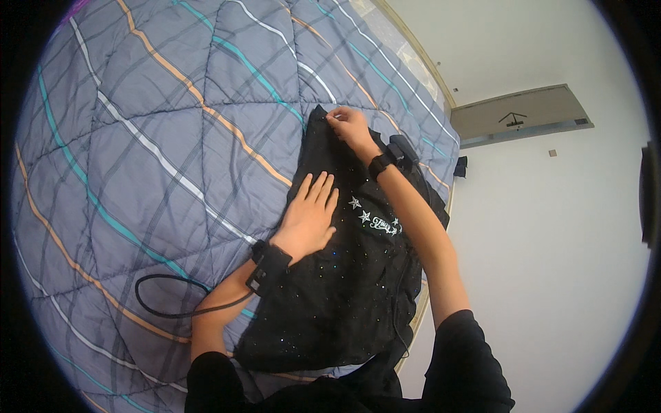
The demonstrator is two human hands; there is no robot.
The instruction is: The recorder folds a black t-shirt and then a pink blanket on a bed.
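Observation:
A black garment [325, 294] with small glittering specks, white stars and printed lettering is spread over a quilt [150, 206]. Flat on its left side rests my left hand [308, 219], palm down and fingers apart. At the garment's far narrow end, my right hand [351, 126] pinches the cloth near the corner between thumb and fingertips. Each wrist wears a black strap; the left one carries a small device [268, 268] with a cable. My right forearm hides part of the print and of the garment's right side.
The black cable [170, 316] loops over the quilt at the left. Another black device [404, 148] sits by my right wrist, with a thin cord running down the garment. Beyond the bed's right edge are a white wall [547, 248] and a door [521, 116].

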